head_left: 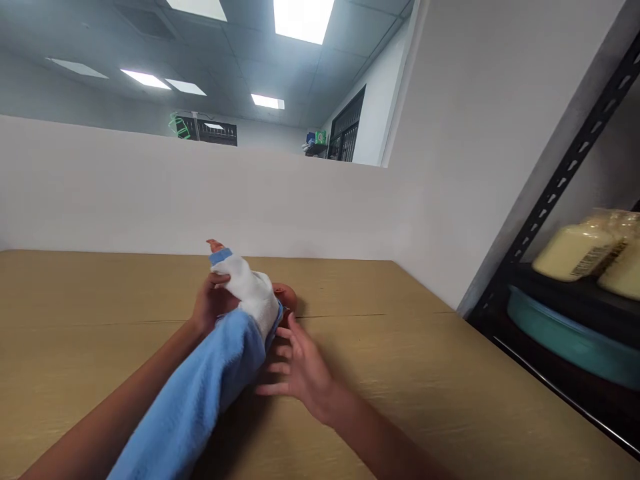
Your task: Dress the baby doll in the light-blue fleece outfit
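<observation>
The doll [257,297] is tilted over the bench [400,347], between the person's hands; whether its weight rests there I cannot tell. From the left, the left hand [213,303] is closed on the white sleeve [235,275], a grip near the doll's raised arm. The blue cuff [221,256] sits at the wrist, the small hand [215,245] sticking out past it, so dressing on this arm looks done. Blue cloth [195,380] covers the lower body and runs toward the camera. The head [288,297] is partly hidden, as is the other arm, so what is left there, or at any fastening, I cannot judge. The right hand [307,367] has its fingers spread beside the doll's back, gripping nothing; contact is unclear. Farther right, wrapped packages [575,250] sit above a teal basin [570,340].
</observation>
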Demonstrator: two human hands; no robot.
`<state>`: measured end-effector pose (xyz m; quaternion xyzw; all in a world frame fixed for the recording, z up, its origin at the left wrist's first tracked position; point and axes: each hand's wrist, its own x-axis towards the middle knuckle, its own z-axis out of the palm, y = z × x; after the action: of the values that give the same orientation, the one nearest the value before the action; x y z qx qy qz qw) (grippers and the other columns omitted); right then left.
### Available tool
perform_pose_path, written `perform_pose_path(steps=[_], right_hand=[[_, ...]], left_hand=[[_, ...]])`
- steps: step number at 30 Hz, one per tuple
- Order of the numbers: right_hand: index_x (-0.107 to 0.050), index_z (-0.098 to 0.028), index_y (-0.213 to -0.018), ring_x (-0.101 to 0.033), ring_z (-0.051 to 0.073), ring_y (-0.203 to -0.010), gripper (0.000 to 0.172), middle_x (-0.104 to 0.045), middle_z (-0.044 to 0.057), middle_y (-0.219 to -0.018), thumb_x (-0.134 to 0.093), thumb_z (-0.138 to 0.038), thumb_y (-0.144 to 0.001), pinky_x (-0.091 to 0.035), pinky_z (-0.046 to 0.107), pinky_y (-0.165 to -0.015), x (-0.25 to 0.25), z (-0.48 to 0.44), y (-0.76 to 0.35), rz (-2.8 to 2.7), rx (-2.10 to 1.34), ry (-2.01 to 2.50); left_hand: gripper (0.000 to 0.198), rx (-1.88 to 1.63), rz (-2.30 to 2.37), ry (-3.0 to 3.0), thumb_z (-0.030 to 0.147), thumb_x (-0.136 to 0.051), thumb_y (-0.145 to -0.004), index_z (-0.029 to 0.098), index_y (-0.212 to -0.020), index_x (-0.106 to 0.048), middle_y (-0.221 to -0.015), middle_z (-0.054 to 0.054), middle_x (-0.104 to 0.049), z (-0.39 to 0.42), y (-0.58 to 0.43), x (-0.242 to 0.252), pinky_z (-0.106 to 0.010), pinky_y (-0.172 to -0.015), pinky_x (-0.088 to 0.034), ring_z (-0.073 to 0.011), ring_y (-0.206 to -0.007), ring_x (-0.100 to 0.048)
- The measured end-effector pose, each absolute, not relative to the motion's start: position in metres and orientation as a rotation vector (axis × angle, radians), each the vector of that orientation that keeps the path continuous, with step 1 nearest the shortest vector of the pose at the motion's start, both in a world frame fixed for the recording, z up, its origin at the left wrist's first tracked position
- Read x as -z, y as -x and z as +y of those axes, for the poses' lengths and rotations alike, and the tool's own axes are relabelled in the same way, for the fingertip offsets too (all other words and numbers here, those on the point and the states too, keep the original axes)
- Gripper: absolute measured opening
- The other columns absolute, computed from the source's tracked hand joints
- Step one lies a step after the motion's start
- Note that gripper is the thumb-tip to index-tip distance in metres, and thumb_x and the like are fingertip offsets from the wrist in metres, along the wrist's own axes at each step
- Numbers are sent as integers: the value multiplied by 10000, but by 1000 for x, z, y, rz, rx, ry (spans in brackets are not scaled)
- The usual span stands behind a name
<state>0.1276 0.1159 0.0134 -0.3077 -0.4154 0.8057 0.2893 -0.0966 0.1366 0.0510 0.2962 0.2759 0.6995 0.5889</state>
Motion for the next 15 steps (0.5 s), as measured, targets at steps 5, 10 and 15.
perform_pose_path(steps=[5, 10, 15], right_hand=[[-584, -168, -1271, -729, 307, -1039, 996, -701, 157, -1159, -391, -1017, -786, -573, 543, -942, -41, 124, -158, -1071, -2439, 763], [-657, -191, -1120, -719, 298, -930, 944, -733, 122, -1018, -314, -1013, -807, -547, 500, -908, -37, 124, -167, -1005, -2444, 819], [-715, -196, -1079, -662, 241, -749, 939, -719, 75, -881, -346, -1014, -806, -537, 409, -757, -31, 117, -177, -1097, -2343, 733]], left_hand=[[392, -1440, 716, -1029, 416, -764, -705, 161, -1001, -736, -978, -119, -816, 126, 67, -51, -465, -882, -603, -379, -978, -752], [584, -1515, 1009, -1455, 412, -861, -696, 182, -1199, -674, -1191, -102, -763, 117, 53, -56, -429, -989, -535, -373, -1148, -673], [641, -1093, 1024, -2070, 363, -835, -789, 247, -1382, -623, -1347, -83, -677, 94, 38, -73, -419, -1044, -520, -338, -1208, -633]])
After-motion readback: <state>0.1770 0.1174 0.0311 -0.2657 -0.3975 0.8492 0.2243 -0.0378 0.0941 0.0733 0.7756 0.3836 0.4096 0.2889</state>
